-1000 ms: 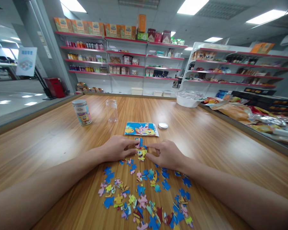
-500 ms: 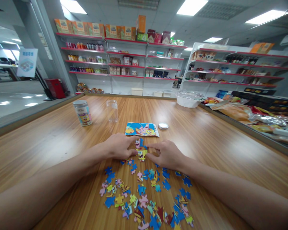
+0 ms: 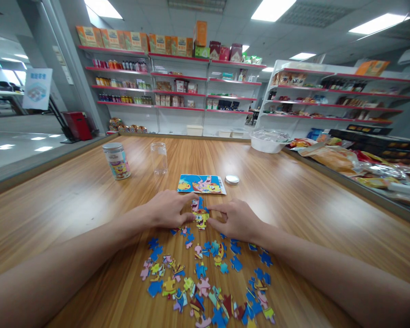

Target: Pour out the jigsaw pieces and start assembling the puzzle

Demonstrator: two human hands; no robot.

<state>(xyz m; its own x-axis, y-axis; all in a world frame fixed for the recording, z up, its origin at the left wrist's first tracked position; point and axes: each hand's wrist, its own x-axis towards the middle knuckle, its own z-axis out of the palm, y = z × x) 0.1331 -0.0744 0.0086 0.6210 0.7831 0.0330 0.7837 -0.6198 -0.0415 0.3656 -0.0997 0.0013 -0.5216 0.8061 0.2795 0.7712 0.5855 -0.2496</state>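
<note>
A small joined block of jigsaw puzzle pieces [image 3: 201, 218], yellow, pink and blue, lies flat on the wooden table between my hands. My left hand [image 3: 169, 209] holds its left side, the index finger at the top and the thumb lower down. On the right edge rest the index finger and thumb of my right hand [image 3: 237, 220], their tips a little apart. Just beyond lies a printed cartoon picture card [image 3: 201, 184]. Many loose jigsaw pieces [image 3: 201, 270] are scattered on my side of the block, some partly behind my right hand and wrist.
A printed can [image 3: 116, 161] and a clear plastic jar [image 3: 159, 158] stand at the back left. A round silver lid [image 3: 232, 180] lies right of the card. Farther off are a white basket [image 3: 268, 143], packaged snacks [image 3: 341, 161] and stocked shelves [image 3: 177, 94].
Both hands keep their places at the joined puzzle block, with hardly any finger movement. The whole view has shifted very slightly.
</note>
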